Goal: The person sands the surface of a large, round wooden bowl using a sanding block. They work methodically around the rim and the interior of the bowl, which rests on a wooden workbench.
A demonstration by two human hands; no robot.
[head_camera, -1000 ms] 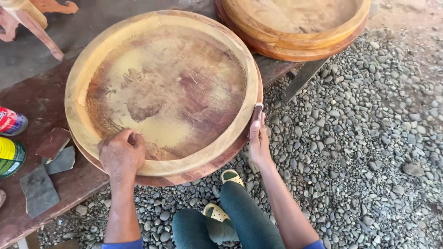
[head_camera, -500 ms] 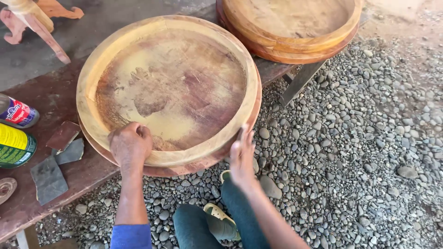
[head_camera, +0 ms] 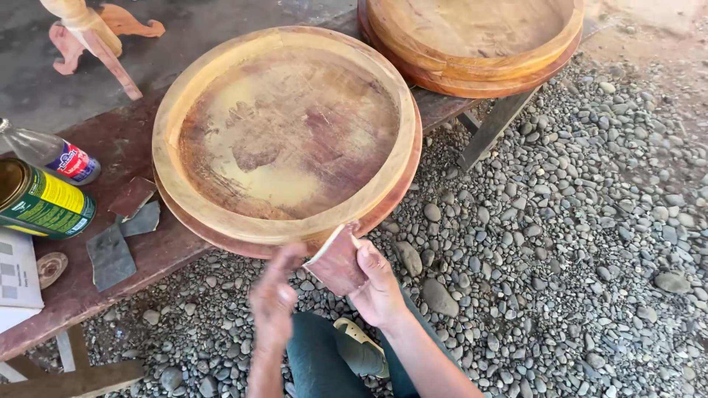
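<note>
Sandpaper [head_camera: 338,259]: one piece, two hands [head_camera: 380,284], two wooden trays [head_camera: 284,133].

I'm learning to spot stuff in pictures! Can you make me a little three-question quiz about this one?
1. True or false: the right hand holds a reddish sheet of sandpaper.
2. Which lies on the bench left of the big round wooden tray? A) a green and yellow can B) a hammer C) a paintbrush
3. What covers the ground?

Key: 1. True. 2. A. 3. Grey pebbles.
</note>
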